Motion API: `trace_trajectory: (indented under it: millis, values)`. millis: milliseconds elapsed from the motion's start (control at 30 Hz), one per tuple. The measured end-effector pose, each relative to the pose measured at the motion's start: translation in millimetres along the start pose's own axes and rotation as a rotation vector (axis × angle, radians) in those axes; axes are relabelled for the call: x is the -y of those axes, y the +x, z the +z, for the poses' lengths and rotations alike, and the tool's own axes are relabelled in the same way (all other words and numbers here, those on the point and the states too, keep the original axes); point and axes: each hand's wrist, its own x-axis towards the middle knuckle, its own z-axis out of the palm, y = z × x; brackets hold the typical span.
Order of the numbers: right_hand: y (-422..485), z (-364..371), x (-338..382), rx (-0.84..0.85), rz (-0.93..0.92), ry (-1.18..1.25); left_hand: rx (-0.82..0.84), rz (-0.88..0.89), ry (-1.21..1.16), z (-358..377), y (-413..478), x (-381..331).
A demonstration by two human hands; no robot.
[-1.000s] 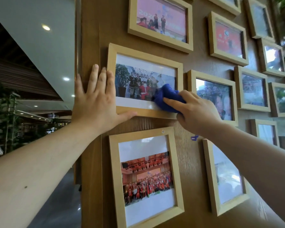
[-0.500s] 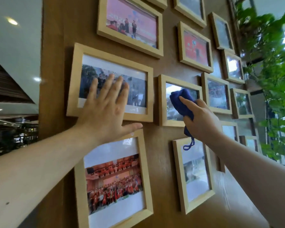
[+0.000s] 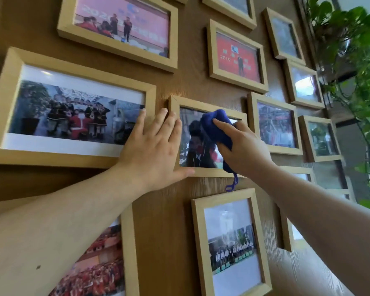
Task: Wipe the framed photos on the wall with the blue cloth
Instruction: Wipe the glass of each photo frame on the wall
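Observation:
Several light wooden framed photos hang on a brown wood-grain wall (image 3: 179,221). My right hand (image 3: 241,150) grips the blue cloth (image 3: 216,129) and presses it against the glass of a small middle frame (image 3: 192,167). A blue loop dangles from the cloth below the frame. My left hand (image 3: 152,148) lies flat with fingers spread, on that frame's left edge and the right end of the wide frame (image 3: 73,112) beside it.
More frames surround the middle one: a pink photo (image 3: 120,28) above, a red photo (image 3: 237,56) upper right, an upright frame (image 3: 231,242) below. A leafy green plant (image 3: 355,60) hangs at the wall's right edge.
Both hands moved right, from the wide frame to the small middle frame. The cloth left the wide photo's glass and now presses on the middle photo. The view swung right too.

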Motion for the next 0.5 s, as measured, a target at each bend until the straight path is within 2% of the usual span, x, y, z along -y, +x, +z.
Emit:
trace_trajectory:
  millis: [167, 333, 433, 500]
  values:
    - [14.1, 18.9, 12.8, 0.014, -0.159, 0.024, 0.037, -0.071, 0.109, 13.5, 4.6, -7.5]
    - [12.2, 25.5, 19.4, -0.014, -0.25, -0.009, 0.039, -0.097, 0.097, 16.5, 4.8, -8.0]
    - [7.2, 25.6, -7.1, -0.009, -0.211, -0.081, 0.032, -0.09, 0.086, 18.2, 4.8, -7.0]
    - [5.7, 23.0, -27.8, -0.01, -0.112, -0.108, 0.033, -0.088, 0.078, 19.2, 5.1, -6.4]
